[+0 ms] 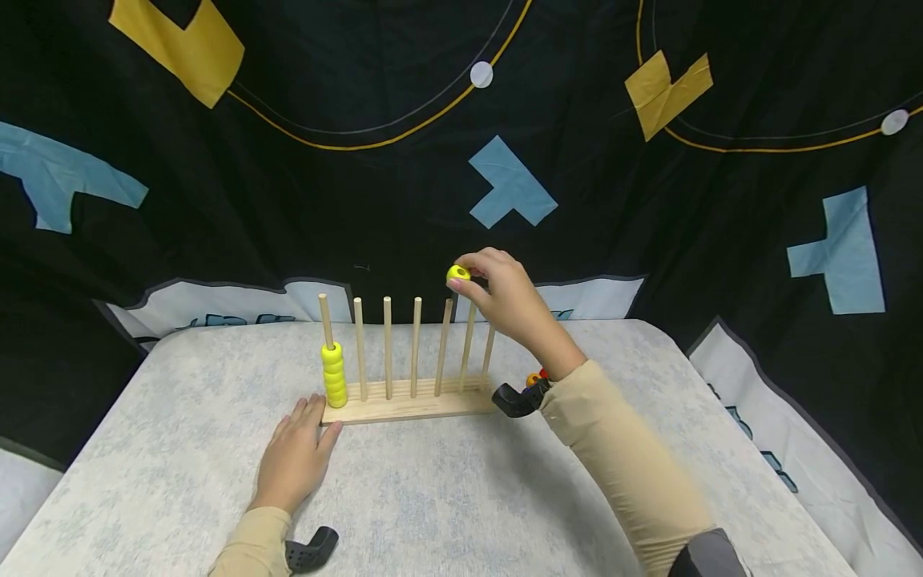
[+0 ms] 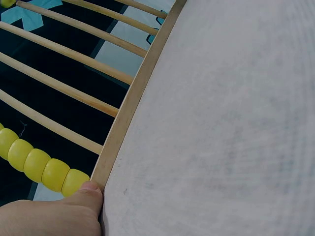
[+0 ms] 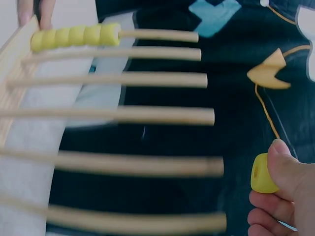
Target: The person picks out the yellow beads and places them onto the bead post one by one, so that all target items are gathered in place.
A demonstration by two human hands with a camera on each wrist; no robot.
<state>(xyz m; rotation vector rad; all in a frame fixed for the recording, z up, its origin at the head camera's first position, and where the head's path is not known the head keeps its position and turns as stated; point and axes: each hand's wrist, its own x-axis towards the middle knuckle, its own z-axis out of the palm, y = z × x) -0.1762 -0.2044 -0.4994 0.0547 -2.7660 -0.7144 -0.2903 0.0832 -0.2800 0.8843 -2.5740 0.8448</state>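
A wooden peg rack (image 1: 411, 407) with several upright rods stands on the table. Yellow beads (image 1: 334, 377) are stacked on its leftmost rod, the rod's top showing bare above them. My left hand (image 1: 294, 457) rests at the rack's left end, its thumb (image 2: 87, 196) touching the base's edge beside the lowest bead. Above the rods toward the right, my right hand (image 1: 505, 296) pinches one yellow bead (image 3: 264, 174) between thumb and fingers, with the bead's hole facing the rods in the right wrist view. That bead is apart from every rod.
Orange and red beads (image 1: 534, 379) lie on the table behind my right wrist, partly hidden by it. A black curtain (image 1: 404, 208) with blue and yellow patches hangs behind the pale table (image 1: 433, 497). Black camera mounts (image 1: 521, 399) stick out from both wrists.
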